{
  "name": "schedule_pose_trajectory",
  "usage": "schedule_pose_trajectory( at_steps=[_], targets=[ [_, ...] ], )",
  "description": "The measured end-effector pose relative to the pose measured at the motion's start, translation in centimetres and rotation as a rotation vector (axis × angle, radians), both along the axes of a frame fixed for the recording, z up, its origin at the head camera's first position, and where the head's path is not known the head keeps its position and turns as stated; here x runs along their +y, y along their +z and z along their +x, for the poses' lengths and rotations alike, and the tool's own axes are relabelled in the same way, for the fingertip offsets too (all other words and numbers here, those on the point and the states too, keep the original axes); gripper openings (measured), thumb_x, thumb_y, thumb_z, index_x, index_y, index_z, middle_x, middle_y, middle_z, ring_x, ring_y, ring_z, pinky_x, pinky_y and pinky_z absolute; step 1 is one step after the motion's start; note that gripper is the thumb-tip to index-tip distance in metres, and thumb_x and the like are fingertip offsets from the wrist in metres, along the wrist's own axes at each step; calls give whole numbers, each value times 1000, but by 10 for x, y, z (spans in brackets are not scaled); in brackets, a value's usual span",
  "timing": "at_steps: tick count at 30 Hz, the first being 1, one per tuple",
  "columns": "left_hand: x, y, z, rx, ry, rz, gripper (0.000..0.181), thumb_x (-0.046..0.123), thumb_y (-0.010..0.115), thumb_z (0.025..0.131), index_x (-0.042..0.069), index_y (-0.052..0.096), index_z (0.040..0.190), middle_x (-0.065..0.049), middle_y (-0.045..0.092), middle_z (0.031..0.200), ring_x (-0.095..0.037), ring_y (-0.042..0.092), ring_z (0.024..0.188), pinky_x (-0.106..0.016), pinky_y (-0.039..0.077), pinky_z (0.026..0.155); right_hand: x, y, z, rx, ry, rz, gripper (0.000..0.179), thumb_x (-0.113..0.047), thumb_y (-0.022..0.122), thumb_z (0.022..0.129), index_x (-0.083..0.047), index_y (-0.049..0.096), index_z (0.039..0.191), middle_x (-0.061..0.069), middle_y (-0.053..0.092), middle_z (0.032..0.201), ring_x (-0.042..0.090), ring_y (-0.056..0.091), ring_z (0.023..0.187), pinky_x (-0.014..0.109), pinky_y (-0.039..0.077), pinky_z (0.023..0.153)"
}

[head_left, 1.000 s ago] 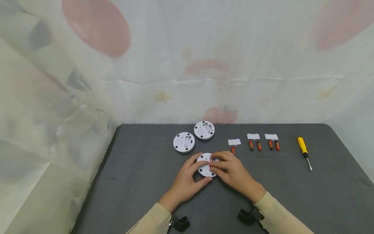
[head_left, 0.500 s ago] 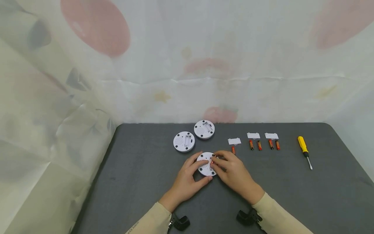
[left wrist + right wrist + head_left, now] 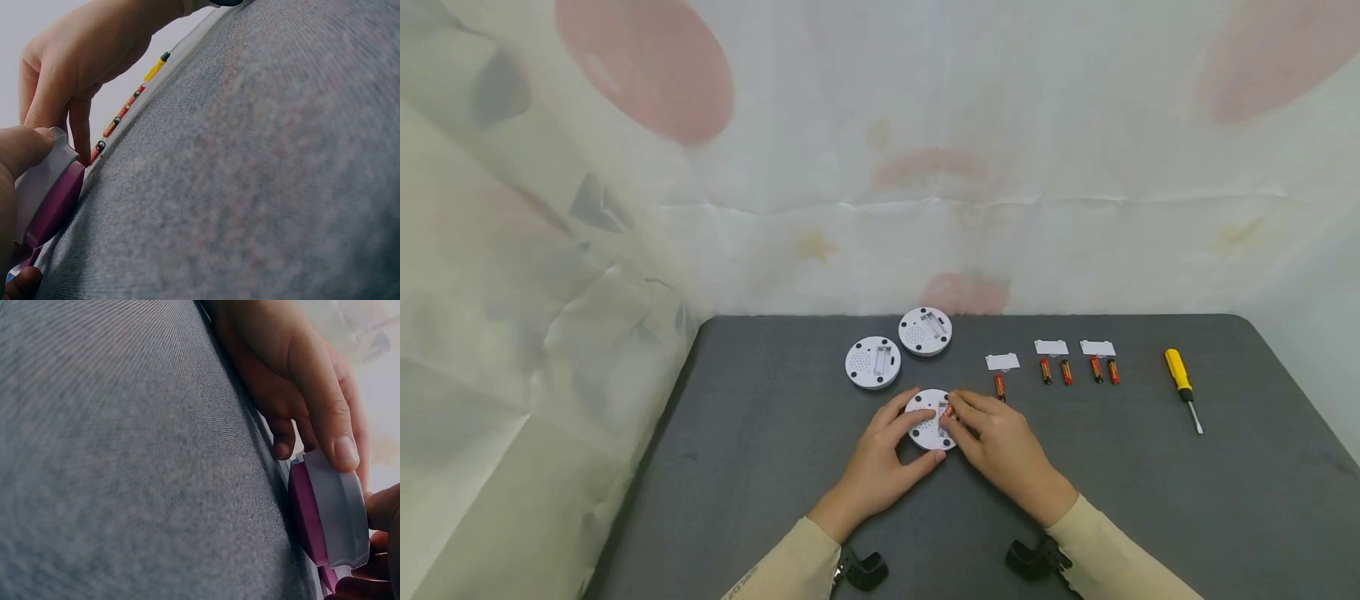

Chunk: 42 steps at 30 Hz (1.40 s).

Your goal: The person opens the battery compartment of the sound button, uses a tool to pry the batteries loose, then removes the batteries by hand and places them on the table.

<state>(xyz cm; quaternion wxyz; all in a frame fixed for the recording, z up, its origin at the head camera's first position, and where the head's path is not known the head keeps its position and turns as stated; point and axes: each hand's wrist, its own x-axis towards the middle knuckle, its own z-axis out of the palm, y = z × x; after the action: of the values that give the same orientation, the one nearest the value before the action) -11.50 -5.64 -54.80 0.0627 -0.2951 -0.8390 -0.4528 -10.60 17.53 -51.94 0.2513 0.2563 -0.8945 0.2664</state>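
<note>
My left hand [image 3: 880, 467] holds a round white device [image 3: 931, 442] on the table, thumb on the near rim and fingers over the far side. Its upturned face has dark feet, a speaker grille and an open battery slot. Over that slot my right hand [image 3: 1007, 446] pinches a small red-and-black battery [image 3: 949, 411] between thumb and fingers; the fingertips partly hide it. In the right wrist view the device's white side [image 3: 340, 512] shows a purple part below it. From the left wrist, the purple part [image 3: 59, 206] sits close over the grey tabletop.
Two more white round devices [image 3: 872, 364] [image 3: 925, 332] lie beyond the hands with battery slots open. To the right are three white battery covers [image 3: 1002, 362], with several loose batteries [image 3: 1046, 372] below them. A yellow-handled screwdriver [image 3: 1178, 373] lies farther right.
The battery in my right fingers has turned from lying across the slot to a slant, and more of the slot shows. My left hand keeps its hold on the device.
</note>
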Motion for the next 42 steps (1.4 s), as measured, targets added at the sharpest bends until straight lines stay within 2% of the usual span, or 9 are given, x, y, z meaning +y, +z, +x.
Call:
schedule_pose_trajectory(
  at_steps=[8,15,18,23,27,29,36,42],
  targets=[
    [0,0,0,-16,-1,-9,54,36,89,95,21,71,143,-8,49,166,-24,46,152,-56,44,118,0,1,0,-42,-15,14,51,-22,93,90,5,77,130,22,77,127,35,76,115,51,63,91],
    [1,-1,0,9,3,-12,55,34,90,93,21,71,143,-10,50,166,-27,47,152,-58,46,116,1,0,0,-57,-36,-8,45,-21,90,93,2,78,130,15,75,120,29,74,105,46,64,83],
    [1,-1,0,12,3,-5,55,34,90,93,21,71,143,-10,50,165,-27,47,152,-58,46,116,2,0,-1,-41,-42,-7,43,-21,89,93,1,79,128,14,75,119,29,74,103,46,64,82],
    [0,-2,-1,8,1,6,55,34,90,93,20,71,143,-9,50,165,-26,47,152,-57,45,117,9,2,-5,0,-45,-3,39,-18,87,91,-2,78,125,13,78,120,30,75,109,50,63,89],
    [0,-2,0,-6,4,13,54,34,90,94,20,71,143,-10,50,165,-25,47,152,-56,45,117,23,5,-11,-7,-42,-20,41,-13,84,90,-3,75,128,12,78,122,30,75,110,51,62,91],
    [0,-2,-1,-13,11,16,54,34,89,95,20,70,143,-10,50,164,-24,47,151,-56,45,117,33,6,-16,-20,-48,-20,44,-12,83,89,-3,74,131,11,78,120,29,74,106,52,61,89],
    [0,-3,1,-9,35,14,53,34,89,94,21,71,142,-9,51,163,-25,49,150,-55,46,116,74,1,-32,-47,-67,54,49,-9,81,88,0,71,136,15,78,120,34,72,104,57,54,96],
    [0,-2,2,-16,36,14,52,34,88,95,21,70,142,-9,51,163,-25,48,150,-55,46,116,95,-4,-38,-49,-74,99,50,-4,81,86,2,70,135,19,78,120,40,72,103,59,49,102]
  ],
)
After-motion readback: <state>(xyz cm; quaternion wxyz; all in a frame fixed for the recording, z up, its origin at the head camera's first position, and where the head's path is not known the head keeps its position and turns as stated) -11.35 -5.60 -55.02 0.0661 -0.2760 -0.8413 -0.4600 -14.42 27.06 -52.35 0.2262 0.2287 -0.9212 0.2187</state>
